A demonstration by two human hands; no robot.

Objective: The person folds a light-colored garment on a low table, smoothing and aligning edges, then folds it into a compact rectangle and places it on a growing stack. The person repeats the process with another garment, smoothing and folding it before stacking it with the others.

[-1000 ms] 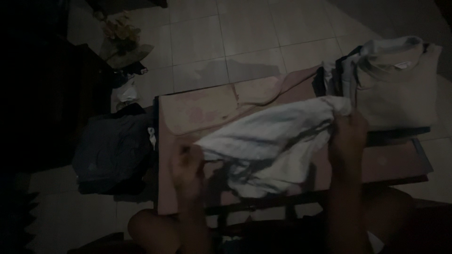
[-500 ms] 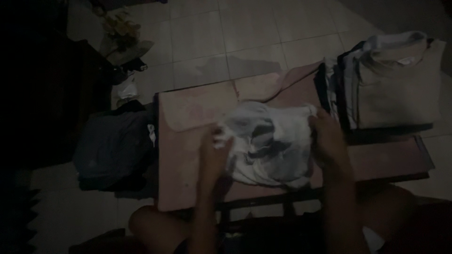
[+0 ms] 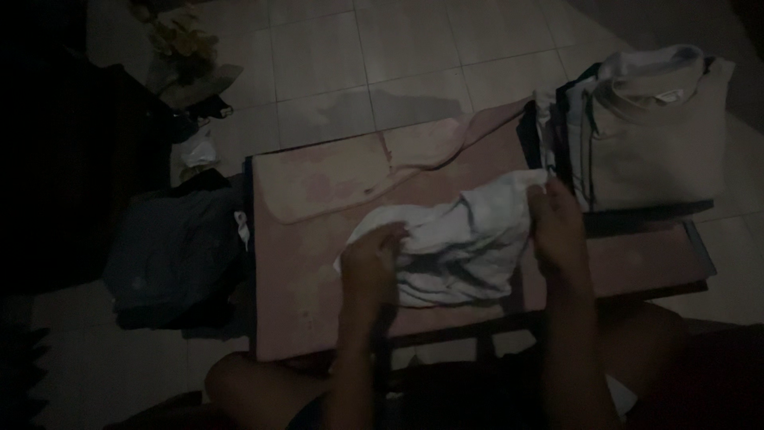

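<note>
White garment (image 3: 454,243), crumpled at centre of the pink-covered low table (image 3: 302,263): looks light, limp and thin, likely to sag and bunch wherever unsupported, so best gripped at hems or corners, not mid-panel. Left hand (image 3: 374,259), at the cloth's 9 o'clock edge, has fingers curled and closed over a bunched fold; right hand (image 3: 557,227), at 3 o'clock, pinches the upper right corner, fingers drawn together. Folded clothes stack (image 3: 660,135) sits at 2 o'clock.

The white cloth (image 3: 454,243), earlier stretched wide, now lies bunched between both hands.
</note>
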